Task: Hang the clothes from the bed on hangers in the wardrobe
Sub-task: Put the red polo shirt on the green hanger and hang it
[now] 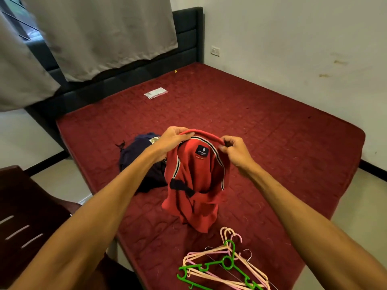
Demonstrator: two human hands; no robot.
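A red shirt (194,191) with a striped collar and a dark label hangs above the bed's dark red mattress (261,126). My left hand (172,138) grips the left side of its collar. My right hand (236,149) pinches the right side, so the neck opening is stretched between them. The shirt's lower end rests on the mattress. A dark navy garment (138,162) lies crumpled on the mattress, left of and behind the shirt. A pile of plastic hangers (226,266), green, pink and cream, lies at the near edge of the mattress. The wardrobe is out of view.
A small clear plastic bag (156,93) lies far back on the mattress. A dark padded headboard (188,38) and grey curtains (100,32) stand behind. A dark wooden piece of furniture (25,206) is at the near left. White walls enclose the right side.
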